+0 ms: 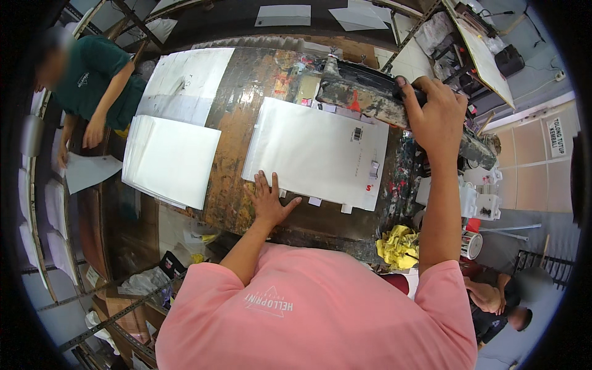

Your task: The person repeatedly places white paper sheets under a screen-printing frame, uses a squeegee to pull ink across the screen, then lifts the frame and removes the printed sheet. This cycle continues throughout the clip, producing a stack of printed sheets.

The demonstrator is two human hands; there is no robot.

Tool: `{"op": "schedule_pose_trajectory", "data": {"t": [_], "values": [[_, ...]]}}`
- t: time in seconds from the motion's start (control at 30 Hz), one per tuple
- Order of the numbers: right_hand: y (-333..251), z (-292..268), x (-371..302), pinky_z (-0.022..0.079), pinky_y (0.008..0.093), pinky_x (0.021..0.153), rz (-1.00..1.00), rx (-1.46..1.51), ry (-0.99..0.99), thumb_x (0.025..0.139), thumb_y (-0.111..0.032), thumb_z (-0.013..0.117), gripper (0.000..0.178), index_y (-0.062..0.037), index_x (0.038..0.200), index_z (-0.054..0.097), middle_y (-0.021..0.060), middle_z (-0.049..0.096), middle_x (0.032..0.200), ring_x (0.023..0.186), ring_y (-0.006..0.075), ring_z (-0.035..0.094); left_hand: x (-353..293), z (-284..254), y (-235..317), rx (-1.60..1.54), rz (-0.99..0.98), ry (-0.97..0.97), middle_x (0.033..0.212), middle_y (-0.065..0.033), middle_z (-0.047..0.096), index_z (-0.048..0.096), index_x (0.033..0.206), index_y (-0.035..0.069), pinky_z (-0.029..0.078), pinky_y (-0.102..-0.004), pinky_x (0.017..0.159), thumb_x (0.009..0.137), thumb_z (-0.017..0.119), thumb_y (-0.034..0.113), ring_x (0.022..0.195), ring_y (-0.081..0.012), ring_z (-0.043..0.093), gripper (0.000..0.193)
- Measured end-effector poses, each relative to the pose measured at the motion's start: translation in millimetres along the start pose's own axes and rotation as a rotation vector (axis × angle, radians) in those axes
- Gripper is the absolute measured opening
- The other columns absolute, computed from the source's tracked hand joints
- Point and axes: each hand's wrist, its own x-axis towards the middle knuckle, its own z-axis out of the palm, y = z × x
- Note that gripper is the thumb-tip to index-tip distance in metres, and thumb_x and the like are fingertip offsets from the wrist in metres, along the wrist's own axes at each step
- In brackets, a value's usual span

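Note:
A white sheet [308, 148] with small printed marks lies on the paint-stained wooden worktable [240, 92]. My left hand [269, 200] rests on its near left edge, fingers spread. Small paper tabs [315, 201] stick out along the sheet's edges. Behind it, a paint-smeared screen-printing frame [364, 102] stands tilted up at the table's far side. My right hand [431, 114] is closed round the dark upper edge of this frame, thumb toward me; the inner side of the grip is hidden.
A stack of white sheets [172, 160] lies left of the work sheet, with more paper [191, 77] behind. Another person [92, 86] handles a sheet [92, 172] at the left. Crumpled yellow material [398, 246] and a can [471, 245] are near the table's right edge.

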Motion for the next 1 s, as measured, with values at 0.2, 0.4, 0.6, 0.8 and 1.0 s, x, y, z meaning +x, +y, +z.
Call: {"op": "schedule_pose_trajectory", "data": {"t": [0.2,0.4,0.6,0.8,1.0], "values": [[-2.3,0.5,-0.5,0.040,0.0457,0.087,0.003,0.025,0.013,0.098,-0.056,0.067,0.053,-0.0048,0.096,0.079,0.0113,0.072,0.087,0.087,0.0304,0.068,2.9,-23.3,7.6,-0.107,0.077,0.005,0.175,-0.0248,0.023,0.024,0.167,-0.004,-0.002,-0.0708,0.127,0.089,0.057,0.085,0.166,-0.0390,0.011,0.123],[-5.4,0.0,-10.2,0.040,0.0471,0.085,-0.006,0.061,0.045,0.096,-0.060,0.067,0.057,-0.0049,0.093,0.080,0.0115,0.074,0.088,0.086,0.0303,0.067,35.5,-98.2,55.3,-0.305,0.218,0.457,0.152,-0.0286,0.056,0.054,0.148,-0.011,0.009,-0.0665,0.129,0.096,0.072,0.057,0.153,-0.0413,0.042,0.088],[-6.8,8.7,-30.1,0.039,0.0482,0.085,-0.028,0.032,0.074,0.097,-0.062,0.064,0.060,-0.0041,0.089,0.078,0.0115,0.072,0.086,0.088,0.0293,0.067,53.2,-108.1,-7.7,-0.370,0.078,0.611,0.146,-0.0233,0.063,0.064,0.145,0.004,0.019,-0.0607,0.129,0.092,0.080,0.050,0.141,-0.0420,0.054,0.072],[-2.9,13.8,-33.8,0.037,0.0465,0.084,-0.047,0.038,0.106,0.097,-0.063,0.064,0.063,-0.0028,0.094,0.080,0.0109,0.071,0.083,0.083,0.0285,0.066,60.1,-115.6,-80.8,-0.006,-0.343,0.575,0.168,-0.0238,0.039,0.050,0.159,0.012,0.009,-0.0723,0.126,0.097,0.075,0.040,0.156,-0.0455,0.034,0.074],[2.2,6.1,-14.0,0.036,0.0442,0.082,-0.017,0.011,0.054,0.096,-0.064,0.066,0.057,-0.0098,0.104,0.083,0.0096,0.077,0.089,0.086,0.0250,0.070,33.5,-19.0,104.0,-0.526,0.580,0.259,0.119,-0.0155,0.074,0.076,0.116,0.005,0.056,-0.0463,0.098,0.093,0.080,0.024,0.113,-0.0362,0.069,0.030]]}}
